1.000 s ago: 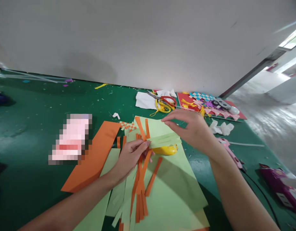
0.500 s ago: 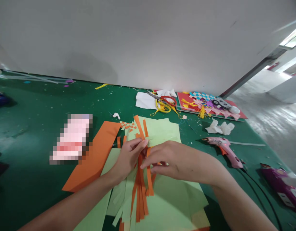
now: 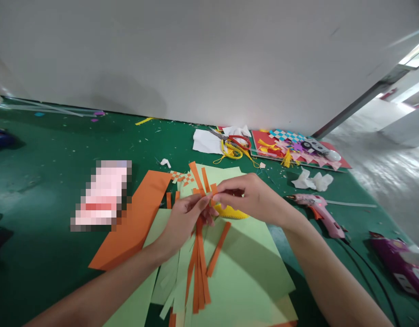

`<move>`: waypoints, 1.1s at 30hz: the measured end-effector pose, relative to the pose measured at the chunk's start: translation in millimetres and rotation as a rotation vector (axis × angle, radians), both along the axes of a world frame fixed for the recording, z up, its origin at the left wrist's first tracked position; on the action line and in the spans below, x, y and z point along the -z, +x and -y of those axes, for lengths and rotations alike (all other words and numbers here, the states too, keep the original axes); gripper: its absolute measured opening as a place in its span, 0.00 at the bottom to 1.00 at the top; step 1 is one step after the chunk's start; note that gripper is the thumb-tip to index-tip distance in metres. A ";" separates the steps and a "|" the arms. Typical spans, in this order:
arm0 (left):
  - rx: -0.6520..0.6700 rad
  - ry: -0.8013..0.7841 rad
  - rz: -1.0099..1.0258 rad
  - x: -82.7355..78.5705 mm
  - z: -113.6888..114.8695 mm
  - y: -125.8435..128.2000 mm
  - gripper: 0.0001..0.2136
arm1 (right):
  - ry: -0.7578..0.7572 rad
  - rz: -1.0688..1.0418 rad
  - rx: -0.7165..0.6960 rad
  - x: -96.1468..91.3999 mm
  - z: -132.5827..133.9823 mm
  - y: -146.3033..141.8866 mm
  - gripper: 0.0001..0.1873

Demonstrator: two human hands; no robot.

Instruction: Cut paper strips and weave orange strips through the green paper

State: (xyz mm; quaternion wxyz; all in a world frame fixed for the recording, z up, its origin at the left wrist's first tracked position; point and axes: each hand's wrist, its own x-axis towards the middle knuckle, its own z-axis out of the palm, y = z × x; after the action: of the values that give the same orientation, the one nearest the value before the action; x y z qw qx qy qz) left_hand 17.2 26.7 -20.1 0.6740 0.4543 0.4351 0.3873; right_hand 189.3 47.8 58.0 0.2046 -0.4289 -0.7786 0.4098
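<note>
Working over tabletop [image 3: 127, 141], green paper [image 3: 243, 268] well in from far edge.
Left hand [image 3: 182, 218] and right hand [image 3: 252, 197] above paper, just beside each other, each with thumb and fingertips pinched nearly together on orange strips [image 3: 196, 175].

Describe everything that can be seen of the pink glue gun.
The glue gun is pink and looks plastic, with an orange trigger, a metal-looking tip and a small red light. A pale stick extends from its back, and a black cord from the handle's end. It lies on its side on the green table, tip pointing left in the picture, handle toward the lower right. The right hand does not touch it.
</note>
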 end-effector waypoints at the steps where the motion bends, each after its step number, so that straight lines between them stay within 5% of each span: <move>1: -0.001 -0.001 -0.007 0.1 -0.1 0.0 0.16 | -0.006 -0.003 0.012 0.8 -0.7 0.2 0.12; 13: -0.037 0.002 0.001 -1.2 -0.7 -0.1 0.14 | -0.197 -0.071 0.052 1.5 -5.4 1.8 0.18; 33: -0.258 -0.051 0.192 0.6 -5.1 -1.8 0.12 | -0.161 0.151 0.053 22.0 -10.2 -0.6 0.12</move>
State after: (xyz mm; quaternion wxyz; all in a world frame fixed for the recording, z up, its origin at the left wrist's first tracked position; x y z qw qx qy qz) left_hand 15.4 31.8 -20.7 0.6685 0.3384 0.4331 0.5011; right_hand 188.7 58.1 36.0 0.1210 -0.4938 -0.7449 0.4320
